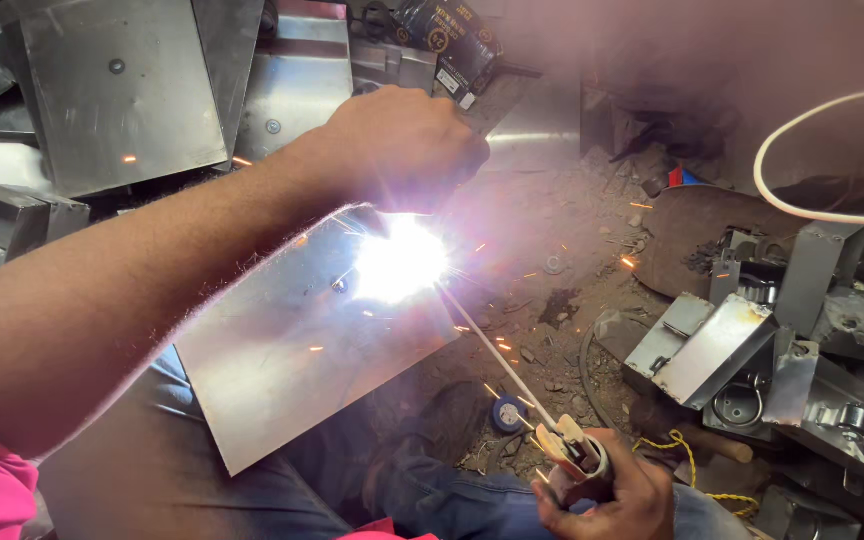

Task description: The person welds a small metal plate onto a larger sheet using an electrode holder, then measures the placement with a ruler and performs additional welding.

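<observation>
My left hand (407, 145) is closed in a fist at the far edge of a flat steel sheet (282, 370) that leans over my lap; whether it grips the sheet is hidden by the glare. My right hand (617, 495) at the bottom holds an electrode holder (577, 455) with a long thin welding rod (492, 345) running up and left. The rod's tip meets the sheet in a bright white arc (402, 260) just below my left hand, with sparks scattering around it.
Folded steel boxes and plates (122, 90) are stacked at the top left. Metal brackets with rings (752, 370) lie in a pile at the right. A white cable (802, 130) loops at the upper right. The dirt floor (572, 250) carries scraps and slag.
</observation>
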